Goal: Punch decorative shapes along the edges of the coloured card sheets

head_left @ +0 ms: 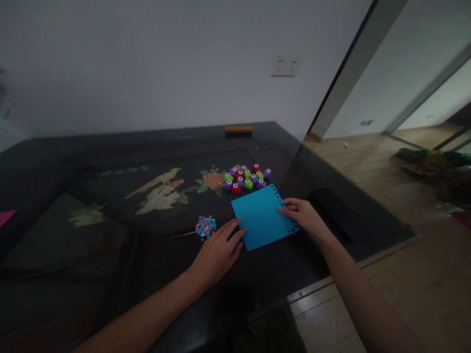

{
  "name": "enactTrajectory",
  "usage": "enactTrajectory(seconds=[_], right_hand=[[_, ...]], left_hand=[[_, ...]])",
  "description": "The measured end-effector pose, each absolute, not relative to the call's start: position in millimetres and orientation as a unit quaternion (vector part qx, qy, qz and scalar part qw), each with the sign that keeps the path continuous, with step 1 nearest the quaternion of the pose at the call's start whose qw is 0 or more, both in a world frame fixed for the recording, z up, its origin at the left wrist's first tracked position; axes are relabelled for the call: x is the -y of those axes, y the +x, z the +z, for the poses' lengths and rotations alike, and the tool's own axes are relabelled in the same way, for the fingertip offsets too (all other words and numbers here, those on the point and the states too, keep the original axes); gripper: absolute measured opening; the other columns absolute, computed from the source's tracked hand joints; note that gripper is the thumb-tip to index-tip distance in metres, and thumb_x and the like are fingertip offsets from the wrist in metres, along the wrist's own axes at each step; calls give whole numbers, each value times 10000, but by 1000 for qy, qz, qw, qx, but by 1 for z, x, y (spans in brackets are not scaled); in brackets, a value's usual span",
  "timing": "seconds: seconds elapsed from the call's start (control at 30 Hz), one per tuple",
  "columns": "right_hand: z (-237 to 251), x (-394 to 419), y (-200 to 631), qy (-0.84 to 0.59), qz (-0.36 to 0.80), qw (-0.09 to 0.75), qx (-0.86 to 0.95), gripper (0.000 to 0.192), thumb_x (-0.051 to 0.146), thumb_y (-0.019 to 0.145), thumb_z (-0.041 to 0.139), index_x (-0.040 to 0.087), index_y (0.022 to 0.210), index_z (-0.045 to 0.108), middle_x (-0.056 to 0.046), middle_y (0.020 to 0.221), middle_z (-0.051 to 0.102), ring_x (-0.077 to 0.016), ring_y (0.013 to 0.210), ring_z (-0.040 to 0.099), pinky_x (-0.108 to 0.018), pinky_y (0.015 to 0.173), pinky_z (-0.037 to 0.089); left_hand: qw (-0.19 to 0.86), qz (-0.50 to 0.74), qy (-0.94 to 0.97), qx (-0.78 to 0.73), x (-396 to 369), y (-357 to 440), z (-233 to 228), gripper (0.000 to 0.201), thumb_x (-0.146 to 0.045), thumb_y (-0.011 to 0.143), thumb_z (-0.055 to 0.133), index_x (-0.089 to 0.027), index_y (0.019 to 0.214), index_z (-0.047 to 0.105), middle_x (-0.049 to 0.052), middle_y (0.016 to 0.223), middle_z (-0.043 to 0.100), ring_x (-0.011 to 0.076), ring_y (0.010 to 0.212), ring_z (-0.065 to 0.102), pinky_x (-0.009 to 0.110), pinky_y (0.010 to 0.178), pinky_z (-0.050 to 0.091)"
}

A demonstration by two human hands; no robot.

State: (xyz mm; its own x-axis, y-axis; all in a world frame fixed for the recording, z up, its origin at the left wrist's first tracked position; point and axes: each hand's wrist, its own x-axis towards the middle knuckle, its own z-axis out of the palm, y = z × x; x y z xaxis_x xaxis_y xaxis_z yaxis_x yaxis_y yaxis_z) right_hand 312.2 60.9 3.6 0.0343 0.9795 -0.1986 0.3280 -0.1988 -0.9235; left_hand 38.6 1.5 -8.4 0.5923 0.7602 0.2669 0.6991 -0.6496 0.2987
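Observation:
A square blue sheet of paper (259,218) lies on the dark table, with a row of small punched holes down its right edge and a few at the lower right corner. A thin purplish edge shows beneath it, perhaps another sheet. My left hand (217,252) rests at the paper's left edge, fingers stretched out and touching it. At the right edge, my right hand (303,215) pinches the paper between thumb and fingers. Close to my left hand is a small pile of pink, blue and white paper bits (206,227). Several small red, green and purple craft punches (247,179) stand behind the paper.
The glossy dark table (176,289) carries a bird-and-flower picture. An orange-brown roll (239,130) lies near the far edge, and a flat black object (334,213) right of my right hand. A bit of pink paper (6,216) shows far left. A wall socket (286,65) is behind.

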Motion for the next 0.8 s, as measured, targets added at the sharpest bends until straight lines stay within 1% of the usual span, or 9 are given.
enactTrajectory(seconds=[0.1, 0.23, 0.3, 0.4, 0.5, 0.6, 0.7, 0.8], right_hand=[[3, -61, 311, -627, 455, 349, 527, 397, 398, 629, 735, 148, 922, 641, 7, 603, 627, -124, 484, 511, -238, 462, 371], [4, -60, 311, -627, 448, 347, 535, 398, 390, 635, 725, 151, 940, 635, 12, 602, 614, -126, 490, 507, -244, 468, 371], [4, -60, 311, -626, 433, 352, 545, 411, 380, 636, 723, 156, 968, 633, 20, 601, 599, -123, 493, 498, -243, 468, 367], [3, -61, 316, -621, 396, 377, 562, 416, 378, 650, 706, 165, 1000, 635, 8, 654, 598, -126, 525, 505, -246, 476, 374], [1, -63, 322, -632, 317, 406, 579, 356, 369, 674, 680, 174, 971, 653, -21, 721, 615, -151, 607, 538, -278, 549, 427], [3, -66, 324, -638, 253, 406, 603, 265, 325, 710, 645, 183, 931, 672, -42, 766, 640, -180, 696, 574, -321, 662, 460], [13, -71, 316, -624, 223, 386, 642, 194, 284, 752, 607, 189, 906, 681, -58, 819, 656, -197, 751, 601, -332, 698, 468], [25, -81, 296, -588, 181, 333, 714, 170, 225, 796, 572, 180, 920, 681, -77, 898, 667, -207, 820, 610, -337, 745, 469]], left_hand=[[75, 195, 890, -406, -1, 39, -11, 370, -162, 888, 482, -144, 1252, 546, 162, 1359, 514, 283, 1253, 484, 447, 1007, 452], [77, 209, 889, -400, -2, 39, -13, 348, -174, 887, 491, -145, 1225, 569, 162, 1333, 543, 277, 1270, 468, 454, 1011, 447], [73, 207, 891, -397, -2, 39, -13, 347, -175, 888, 488, -138, 1222, 572, 168, 1330, 544, 280, 1269, 469, 456, 1011, 447], [69, 195, 894, -397, -3, 39, -12, 348, -172, 887, 486, -124, 1220, 573, 176, 1322, 549, 287, 1262, 475, 454, 1005, 452], [70, 194, 892, -402, -2, 39, -9, 353, -178, 882, 496, -153, 1228, 564, 157, 1328, 547, 279, 1254, 485, 445, 1001, 457], [61, 188, 892, -407, -2, 38, -3, 370, -181, 879, 505, -177, 1247, 540, 145, 1363, 513, 273, 1229, 509, 433, 984, 473], [46, 175, 902, -393, -2, 43, 7, 343, -173, 876, 508, -161, 1214, 560, 146, 1340, 531, 283, 1212, 519, 442, 976, 474], [53, 160, 920, -354, -3, 55, 16, 314, -177, 873, 519, -164, 1180, 582, 127, 1287, 579, 286, 1225, 499, 450, 991, 451]])
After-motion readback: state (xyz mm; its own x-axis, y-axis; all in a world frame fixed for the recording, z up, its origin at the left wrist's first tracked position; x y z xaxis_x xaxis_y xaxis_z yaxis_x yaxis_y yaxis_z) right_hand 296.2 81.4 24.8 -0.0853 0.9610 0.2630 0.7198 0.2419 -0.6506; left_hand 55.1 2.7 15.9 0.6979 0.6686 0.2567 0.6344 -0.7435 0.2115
